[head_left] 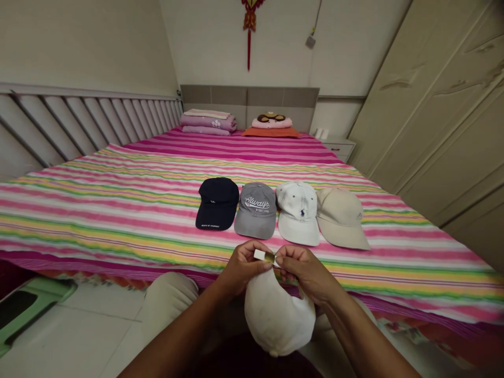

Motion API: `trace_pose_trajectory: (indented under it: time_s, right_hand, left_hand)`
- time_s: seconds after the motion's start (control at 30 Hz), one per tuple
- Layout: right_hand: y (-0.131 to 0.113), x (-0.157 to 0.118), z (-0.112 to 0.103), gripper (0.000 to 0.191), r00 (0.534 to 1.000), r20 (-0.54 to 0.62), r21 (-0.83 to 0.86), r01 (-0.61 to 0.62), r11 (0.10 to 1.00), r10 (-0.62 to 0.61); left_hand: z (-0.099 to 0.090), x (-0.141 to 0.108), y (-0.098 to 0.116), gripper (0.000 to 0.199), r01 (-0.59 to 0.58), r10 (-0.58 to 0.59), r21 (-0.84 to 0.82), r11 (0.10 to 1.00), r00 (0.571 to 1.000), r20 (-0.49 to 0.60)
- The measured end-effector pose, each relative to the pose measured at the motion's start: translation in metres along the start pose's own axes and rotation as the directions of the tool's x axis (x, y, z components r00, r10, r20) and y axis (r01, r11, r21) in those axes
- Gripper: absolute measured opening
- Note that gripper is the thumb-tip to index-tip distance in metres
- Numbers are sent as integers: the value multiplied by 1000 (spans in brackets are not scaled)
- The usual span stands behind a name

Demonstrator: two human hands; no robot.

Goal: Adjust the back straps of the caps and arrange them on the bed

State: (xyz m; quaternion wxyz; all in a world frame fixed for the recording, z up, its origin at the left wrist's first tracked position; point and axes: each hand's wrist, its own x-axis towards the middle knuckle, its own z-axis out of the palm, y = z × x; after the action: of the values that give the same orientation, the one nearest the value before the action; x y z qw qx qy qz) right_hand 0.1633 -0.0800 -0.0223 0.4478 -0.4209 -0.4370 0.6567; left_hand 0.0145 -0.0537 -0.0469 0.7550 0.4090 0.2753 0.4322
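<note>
A white cap (277, 320) hangs over my lap, its back strap and metal buckle (270, 257) raised between my hands. My left hand (246, 265) pinches the strap on the buckle's left side. On the right side, my right hand (301, 268) pinches the strap close to the buckle. Beyond my hands, caps lie side by side on the bed: a dark navy cap (218, 202), a grey cap (256, 207) with white lettering, a white cap (298, 210) with a small dark emblem, and a beige cap (342, 215).
The striped bed cover (118, 210) spreads around the caps. Folded purple bedding (208, 123) and an orange-and-pink stack (271, 126) rest by the headboard (248, 102). A green stool (43, 296) stands at lower left, a nightstand (338, 147) at back right.
</note>
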Motion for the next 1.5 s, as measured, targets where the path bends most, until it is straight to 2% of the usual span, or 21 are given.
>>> trace_pose_trajectory:
  time_s: [0.23,0.63,0.93,1.13,1.33,1.4,1.5]
  right_hand:
    - [-4,-2,1,18,999,-35,14,14,1000,-14]
    - [-1,4,-5,21,999,-9,85,-37,996,38]
    - [-1,5,-5,22,999,-35,62,-28,998,30]
    - [-1,6,-4,20,998,-60,27,10,1000,-8]
    - [2,8,-6,24,996,-70,-67,45,997,-49]
    - [2,9,-10,26,998,-34,-104,40,994,-44]
    - [4,10,-23,29,989,141,-156,-18,988,40]
  left_hand:
    - [-4,1,-3,30,-30,30,-29,999,1000,0]
    - [-9,2,-6,31,19,-21,66,998,999,36]
    - [-10,2,-8,32,14,-17,105,994,1000,22]
    - [-16,3,-9,29,21,-27,56,998,994,108]
    - [-17,8,-8,18,59,-66,101,993,996,66]
    - [-17,8,-8,19,77,-83,80,994,994,71]
    - [-18,8,-5,19,97,-98,9,995,991,89]
